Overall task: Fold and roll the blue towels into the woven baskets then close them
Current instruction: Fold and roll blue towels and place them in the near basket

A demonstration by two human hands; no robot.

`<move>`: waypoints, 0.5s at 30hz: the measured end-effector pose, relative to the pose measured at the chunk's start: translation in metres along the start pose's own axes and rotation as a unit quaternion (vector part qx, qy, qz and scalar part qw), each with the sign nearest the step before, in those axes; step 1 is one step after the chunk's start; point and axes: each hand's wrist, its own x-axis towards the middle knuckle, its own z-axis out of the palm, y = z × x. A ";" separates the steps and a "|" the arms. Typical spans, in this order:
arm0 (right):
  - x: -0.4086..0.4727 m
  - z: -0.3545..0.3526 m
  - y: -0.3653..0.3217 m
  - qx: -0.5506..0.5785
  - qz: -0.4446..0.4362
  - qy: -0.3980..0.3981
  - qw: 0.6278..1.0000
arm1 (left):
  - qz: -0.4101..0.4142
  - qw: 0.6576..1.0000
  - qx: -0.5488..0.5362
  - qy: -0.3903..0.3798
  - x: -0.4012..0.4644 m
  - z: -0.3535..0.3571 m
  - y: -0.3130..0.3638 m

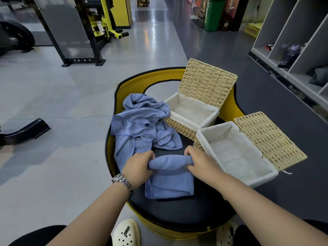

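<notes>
From the head camera, the only view we have, we see both hands on one folded blue towel (169,181) lying on the dark padded seat (177,210) in front of us. Our left hand (137,167) is closed on the left end of the roll at the towel's far edge, and our right hand (198,161) is closed on its right end — fingers curled over the cloth, thumbs tucked under. The roll has only just begun; most of the folded towel lies flat toward us. Further off to the left, the other blue towels (142,121) sit in a loose heap, one corner touching the far woven basket (190,112). The near woven basket (236,153) stands just beside our right hand, and both baskets are open and empty, with their woven lids tipped back. We judge the main risk to be an uneven roll: if one hand turns faster, the roll will cone out and may not fit the lined basket neatly. A loose grip could let the layers slip apart, since the cloth looks soft and slack. Our right forearm is also close to the near basket's rim, so a careless lift might nudge it toward the seat's edge.
</notes>
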 end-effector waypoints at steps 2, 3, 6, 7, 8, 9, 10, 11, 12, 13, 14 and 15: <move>-0.004 -0.006 -0.002 -0.019 -0.048 0.023 0.998 | 0.048 0.998 0.005 0.037 -0.001 -0.003 0.002; -0.007 -0.007 -0.003 -0.042 -0.078 0.026 0.996 | 0.070 0.996 0.018 0.043 -0.003 -0.003 0.001; -0.016 -0.003 0.001 -0.131 -0.141 0.001 0.981 | 0.126 0.989 0.067 0.031 -0.009 -0.001 -0.006; -0.020 -0.002 0.001 -0.156 -0.156 -0.009 0.975 | 0.137 0.987 0.079 0.024 -0.011 -0.001 -0.007; -0.023 -0.001 0.003 -0.176 -0.166 -0.019 0.970 | 0.145 0.985 0.088 0.018 -0.013 0.000 -0.009; -0.026 -0.001 0.005 -0.191 -0.174 -0.029 0.966 | 0.153 0.983 0.097 0.013 -0.016 0.001 -0.010; -0.029 -0.001 0.006 -0.202 -0.179 -0.039 0.962 | 0.161 0.981 0.108 0.008 -0.018 0.002 -0.013; -0.032 0.000 0.009 -0.209 -0.185 -0.051 0.959 | 0.167 0.979 0.120 0.000 -0.020 0.003 -0.015; -0.034 0.001 0.011 -0.211 -0.188 -0.064 0.957 | 0.173 0.976 0.129 -0.011 -0.022 0.004 -0.016; -0.036 0.001 0.012 -0.207 -0.185 -0.072 0.958 | 0.177 0.975 0.131 -0.023 -0.023 0.004 -0.016; -0.036 0.000 0.012 -0.202 -0.175 -0.076 0.961 | 0.176 0.976 0.124 -0.028 -0.024 0.003 -0.014; -0.036 -0.001 0.009 -0.199 -0.172 -0.072 0.962 | 0.172 0.978 0.116 -0.027 -0.025 0.000 -0.010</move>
